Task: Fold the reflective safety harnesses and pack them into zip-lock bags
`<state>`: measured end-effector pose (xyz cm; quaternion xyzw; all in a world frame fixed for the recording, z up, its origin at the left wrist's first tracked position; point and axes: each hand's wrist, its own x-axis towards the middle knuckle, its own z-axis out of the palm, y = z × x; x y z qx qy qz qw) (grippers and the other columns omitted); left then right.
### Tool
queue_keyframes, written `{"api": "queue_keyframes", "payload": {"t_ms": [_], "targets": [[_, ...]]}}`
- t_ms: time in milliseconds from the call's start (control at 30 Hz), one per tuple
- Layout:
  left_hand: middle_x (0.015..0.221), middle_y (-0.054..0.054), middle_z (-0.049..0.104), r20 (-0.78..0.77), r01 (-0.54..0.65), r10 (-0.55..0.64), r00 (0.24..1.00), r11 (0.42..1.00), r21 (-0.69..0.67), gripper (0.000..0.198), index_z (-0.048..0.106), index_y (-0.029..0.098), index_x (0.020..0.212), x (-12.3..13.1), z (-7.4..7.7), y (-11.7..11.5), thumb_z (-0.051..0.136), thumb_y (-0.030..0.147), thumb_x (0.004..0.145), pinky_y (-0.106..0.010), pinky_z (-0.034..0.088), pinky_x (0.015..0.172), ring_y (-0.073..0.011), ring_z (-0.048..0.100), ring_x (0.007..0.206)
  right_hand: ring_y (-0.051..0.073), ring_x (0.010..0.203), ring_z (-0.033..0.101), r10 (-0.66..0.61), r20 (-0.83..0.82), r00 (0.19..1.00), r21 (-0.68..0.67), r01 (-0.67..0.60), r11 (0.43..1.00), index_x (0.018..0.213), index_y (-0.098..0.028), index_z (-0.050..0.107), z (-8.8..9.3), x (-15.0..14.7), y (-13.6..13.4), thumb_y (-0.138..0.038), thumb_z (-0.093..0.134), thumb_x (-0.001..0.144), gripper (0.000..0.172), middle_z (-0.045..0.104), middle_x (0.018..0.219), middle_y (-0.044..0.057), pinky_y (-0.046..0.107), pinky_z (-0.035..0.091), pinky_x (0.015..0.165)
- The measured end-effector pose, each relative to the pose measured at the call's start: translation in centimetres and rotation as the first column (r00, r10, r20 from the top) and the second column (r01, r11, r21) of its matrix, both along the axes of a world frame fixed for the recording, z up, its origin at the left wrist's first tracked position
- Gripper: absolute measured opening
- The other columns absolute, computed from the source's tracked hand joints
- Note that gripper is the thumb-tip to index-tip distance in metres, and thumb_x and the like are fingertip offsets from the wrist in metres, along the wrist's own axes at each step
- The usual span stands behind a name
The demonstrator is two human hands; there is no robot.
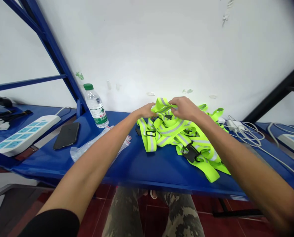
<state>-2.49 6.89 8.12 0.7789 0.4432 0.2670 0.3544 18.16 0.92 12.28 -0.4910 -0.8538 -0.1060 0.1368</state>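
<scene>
A tangled heap of neon-yellow reflective straps (193,133) with grey stripes and black buckles lies on the blue table. My left hand (147,111) is closed on a strap at the heap's left end. Close by on the right, my right hand (183,108) grips a raised fold of the same webbing between thumb and fingers. Between the hands a loop of strap (161,104) stands up above the pile. A black slider buckle (150,134) hangs on a strap below my left hand. Some fingertips are hidden behind the webbing.
Left of the heap are clear plastic bags (87,148), a water bottle (96,107) with a green cap, a dark phone (66,135) and a power strip (25,134). White cables (248,133) lie on the right. The blue table's front edge (147,184) is above my knees.
</scene>
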Motion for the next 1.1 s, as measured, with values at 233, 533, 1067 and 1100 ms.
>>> {"api": "queue_keyframes", "payload": {"t_ms": [233,533,1067,1100], "targets": [[0.063,-0.003,0.064,0.331,-0.131,0.12,0.936,0.991,0.011,0.033,0.06,0.017,0.109,1.7,3.4,0.3,0.053,0.014,0.077,-0.032,0.05,0.052,-0.0185,0.062,0.049,0.022,0.08,0.062,0.129,-0.274,0.953,-0.41,-0.237,0.881,0.084,-0.023,0.064,0.7,2.8,-3.1,-0.035,0.069,0.079,0.014,0.064,0.088,0.004,0.035,0.051,0.071],[0.067,-0.003,0.058,0.477,-0.145,0.039,0.878,0.971,0.187,0.018,0.064,0.018,0.102,4.2,9.1,-3.5,0.054,0.025,0.088,-0.028,0.046,0.058,-0.0141,0.057,0.057,0.021,0.092,0.067,-0.034,-0.781,0.624,-0.419,-0.482,0.769,0.116,-0.024,0.066,0.8,2.2,-1.9,-0.028,0.085,0.064,0.055,0.071,0.108,0.006,0.037,0.057,0.083],[0.08,-0.008,0.065,-0.137,-0.215,0.379,0.915,0.748,0.628,0.024,0.068,0.02,0.091,-2.6,6.1,-1.7,0.055,0.015,0.072,-0.037,0.044,0.075,-0.027,0.059,0.085,0.013,0.053,0.052,-0.194,-0.914,0.357,-0.017,0.445,0.895,0.108,-0.015,0.059,5.1,8.8,2.7,-0.011,0.074,0.074,0.037,0.054,0.07,-0.002,0.03,0.041,0.053],[0.081,-0.008,0.065,-0.13,-0.216,0.369,0.92,0.754,0.62,0.023,0.068,0.02,0.091,-2.5,6.2,-1.6,0.055,0.016,0.073,-0.037,0.044,0.075,-0.0269,0.059,0.086,0.013,0.057,0.055,-0.146,-0.929,0.34,0.033,0.469,0.882,0.11,-0.015,0.056,5.2,8.8,2.8,-0.011,0.072,0.077,0.037,0.055,0.072,-0.002,0.031,0.043,0.057]]}}
